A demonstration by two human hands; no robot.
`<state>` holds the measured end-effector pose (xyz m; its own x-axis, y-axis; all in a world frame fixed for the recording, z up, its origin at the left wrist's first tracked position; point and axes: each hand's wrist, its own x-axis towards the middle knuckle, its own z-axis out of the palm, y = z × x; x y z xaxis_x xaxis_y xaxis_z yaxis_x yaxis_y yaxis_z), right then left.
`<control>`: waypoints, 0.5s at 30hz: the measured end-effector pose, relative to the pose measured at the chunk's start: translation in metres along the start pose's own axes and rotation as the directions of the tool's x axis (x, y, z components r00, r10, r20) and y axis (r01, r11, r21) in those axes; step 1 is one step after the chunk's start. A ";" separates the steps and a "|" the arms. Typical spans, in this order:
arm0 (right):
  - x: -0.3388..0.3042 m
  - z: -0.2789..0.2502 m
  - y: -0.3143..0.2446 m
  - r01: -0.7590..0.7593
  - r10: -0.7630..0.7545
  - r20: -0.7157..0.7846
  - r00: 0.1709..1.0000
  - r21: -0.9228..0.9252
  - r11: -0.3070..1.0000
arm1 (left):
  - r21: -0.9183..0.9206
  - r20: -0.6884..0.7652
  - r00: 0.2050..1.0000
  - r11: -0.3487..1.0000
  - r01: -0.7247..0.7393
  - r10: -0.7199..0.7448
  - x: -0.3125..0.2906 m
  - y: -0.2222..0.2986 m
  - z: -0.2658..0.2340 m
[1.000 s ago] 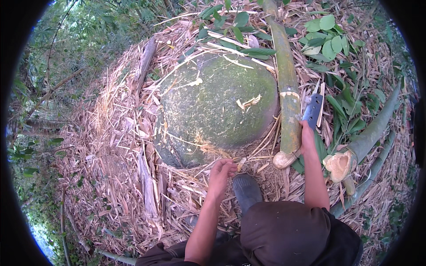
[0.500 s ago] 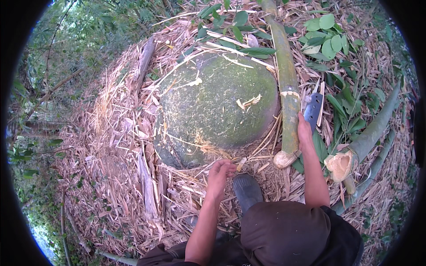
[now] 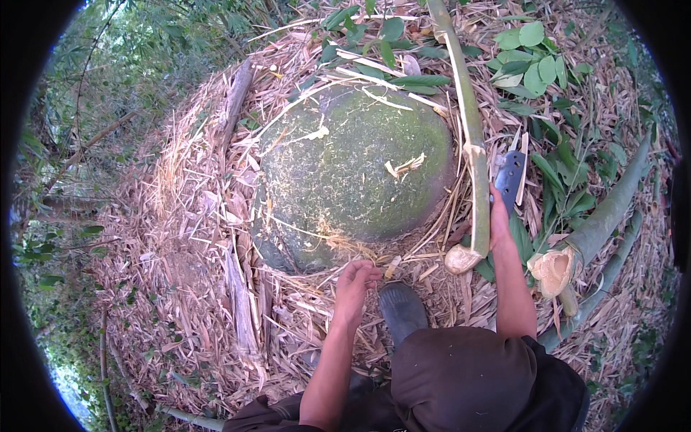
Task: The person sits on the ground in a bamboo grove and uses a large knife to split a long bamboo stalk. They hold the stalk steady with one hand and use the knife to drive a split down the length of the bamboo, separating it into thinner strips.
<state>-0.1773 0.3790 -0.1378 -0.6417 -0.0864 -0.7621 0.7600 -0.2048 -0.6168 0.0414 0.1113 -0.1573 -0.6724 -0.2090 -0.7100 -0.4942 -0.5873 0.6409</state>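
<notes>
My right hand (image 3: 499, 218) is closed on the near part of a long bamboo pole (image 3: 478, 191), with its fingers partly hidden behind it. The pole runs away from me along the right side of a mossy boulder (image 3: 353, 165). A pale cut edge shows along it, and its near end is bare and light. Just beyond the right hand, a knife (image 3: 509, 176) with a dark, holed handle lies over the litter. My left hand (image 3: 356, 281) hovers by the boulder's near edge, fingers curled together. What they hold, if anything, is too small to make out.
A dark boot (image 3: 402, 309) stands between my hands. Thick green bamboo (image 3: 612, 205) with a broken, pale end lies on the right. Leafy sprigs (image 3: 529, 65) are at the far right, and a weathered log (image 3: 241, 302) is left of the boulder. Dry litter covers the ground.
The bamboo pole has turned in my right hand: its broad green face has rolled away, and a narrower side with the pale cut edge now shows. My left hand has barely moved.
</notes>
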 end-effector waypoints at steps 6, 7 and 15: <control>0.019 -0.030 0.014 -0.409 -0.032 0.775 0.631 0.367 0.836 | 0.006 0.002 1.000 1.000 0.004 -0.004 -0.001 0.003 0.002; 0.017 -0.026 0.014 -0.420 -0.045 0.783 0.620 0.380 0.824 | 0.008 0.001 1.000 1.000 0.000 0.000 -0.002 0.004 0.002; -0.006 -0.007 0.020 -0.573 -0.152 0.849 0.506 0.462 0.676 | 0.021 0.010 1.000 1.000 -0.001 0.001 -0.001 0.002 0.003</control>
<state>-0.1572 0.3823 -0.1471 -0.5272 -0.8406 -0.1242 0.8345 -0.5397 0.1111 0.0398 0.1126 -0.1543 -0.6782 -0.2017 -0.7066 -0.5048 -0.5709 0.6475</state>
